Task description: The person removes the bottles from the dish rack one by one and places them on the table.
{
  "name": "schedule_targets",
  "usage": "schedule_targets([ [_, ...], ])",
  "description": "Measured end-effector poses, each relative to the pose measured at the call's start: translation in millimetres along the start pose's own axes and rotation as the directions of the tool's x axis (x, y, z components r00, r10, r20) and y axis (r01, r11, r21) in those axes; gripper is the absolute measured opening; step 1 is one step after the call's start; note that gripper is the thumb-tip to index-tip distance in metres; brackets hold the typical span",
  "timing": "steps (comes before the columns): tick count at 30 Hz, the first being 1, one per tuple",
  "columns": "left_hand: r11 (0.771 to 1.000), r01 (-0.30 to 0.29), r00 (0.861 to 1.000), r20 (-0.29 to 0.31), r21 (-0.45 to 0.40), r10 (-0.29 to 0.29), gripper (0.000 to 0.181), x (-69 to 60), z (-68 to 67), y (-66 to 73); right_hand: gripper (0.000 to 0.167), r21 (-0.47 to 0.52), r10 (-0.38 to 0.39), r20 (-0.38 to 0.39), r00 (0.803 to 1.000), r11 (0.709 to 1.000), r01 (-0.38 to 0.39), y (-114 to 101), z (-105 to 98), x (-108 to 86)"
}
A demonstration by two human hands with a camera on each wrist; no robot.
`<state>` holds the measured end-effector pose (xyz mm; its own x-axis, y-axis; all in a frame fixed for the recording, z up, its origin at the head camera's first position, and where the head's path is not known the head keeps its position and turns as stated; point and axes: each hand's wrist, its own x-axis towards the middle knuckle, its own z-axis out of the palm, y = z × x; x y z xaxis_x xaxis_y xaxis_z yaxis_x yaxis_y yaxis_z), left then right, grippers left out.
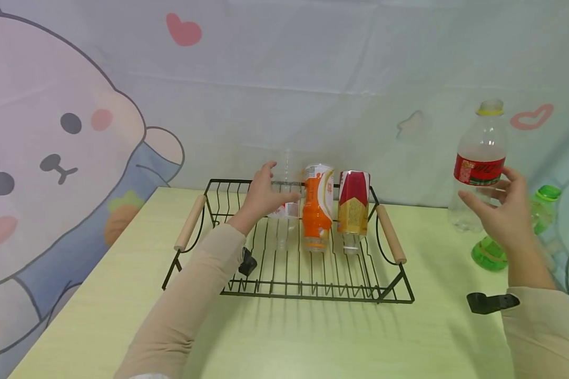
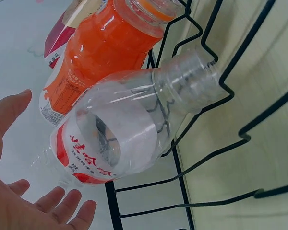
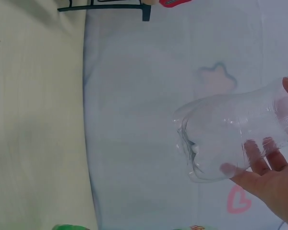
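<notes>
My right hand (image 1: 507, 210) grips a large clear plastic bottle (image 1: 486, 142) with a red label and a yellow ring at its neck, held upright above the table's right side. In the right wrist view, fingers and thumb lie round the bottle's side. My left hand (image 1: 267, 195) is spread beside a smaller clear bottle (image 2: 139, 120) with a red-and-white label. That bottle lies neck down in a black wire rack (image 1: 284, 297). An orange-labelled bottle (image 1: 318, 205) and a red-and-gold bottle (image 1: 354, 202) rest next to it, necks down too.
The rack has wooden handles (image 1: 391, 234) at both ends. A green bottle (image 1: 490, 253) stands on the table (image 1: 313, 342) at right, partly behind my right hand; a green cap (image 1: 548, 192) shows nearby. A printed cloth (image 1: 284, 79) hangs behind the table.
</notes>
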<state>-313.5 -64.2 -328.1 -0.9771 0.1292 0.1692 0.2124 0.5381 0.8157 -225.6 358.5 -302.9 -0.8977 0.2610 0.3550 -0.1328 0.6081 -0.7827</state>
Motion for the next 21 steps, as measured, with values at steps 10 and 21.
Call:
schedule_targets([
  [10,0.999,0.039,0.999,0.006,0.006,-0.039,0.101,2.0,2.6,-7.2,0.081,0.026,0.076,-0.004,0.997,0.997,-0.076,23.8,8.1,-3.4],
  [21,0.998,0.06,0.998,0.001,-0.017,-0.06,0.103,2.8,2.8,-14.6,0.081,0.028,0.118,0.009,0.993,0.993,-0.118,45.2,17.3,-5.9],
])
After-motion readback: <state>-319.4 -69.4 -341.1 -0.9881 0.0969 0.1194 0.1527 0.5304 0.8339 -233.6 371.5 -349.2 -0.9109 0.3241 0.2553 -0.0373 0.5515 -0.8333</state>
